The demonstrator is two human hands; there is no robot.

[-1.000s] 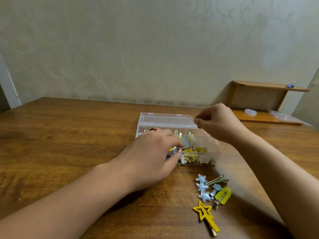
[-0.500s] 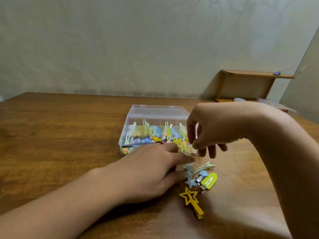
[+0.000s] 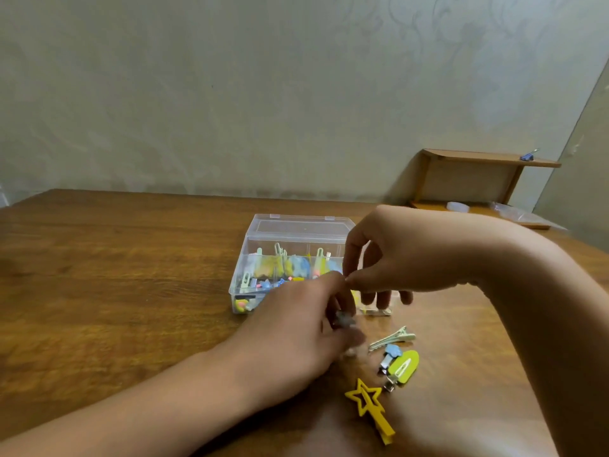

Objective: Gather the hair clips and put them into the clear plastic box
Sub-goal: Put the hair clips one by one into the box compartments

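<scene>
The clear plastic box (image 3: 246,258) stands open mid-table, its lid (image 3: 303,225) laid back, with several coloured hair clips inside. My left hand (image 3: 296,334) lies in front of the box and grips a silvery star clip (image 3: 342,320) between its fingers. My right hand (image 3: 398,255) hovers over the box's right front corner, thumb and forefinger tips together; blur hides whether they pinch anything. On the table to the right lie a pale green clip (image 3: 392,338), a small blue clip (image 3: 390,354), a lime clip (image 3: 403,367) and a yellow star clip (image 3: 369,407).
Another pale clip (image 3: 375,311) lies under my right fingers by the box corner. A small wooden shelf (image 3: 474,159) stands at the back right against the wall, with a blue clip (image 3: 527,156) on top and a plastic bag (image 3: 517,212) at its foot.
My left hand came off the box, reached the silvery star clip on the table and lifted it. My right hand let go of the lid and moved forward over the box's corner.
</scene>
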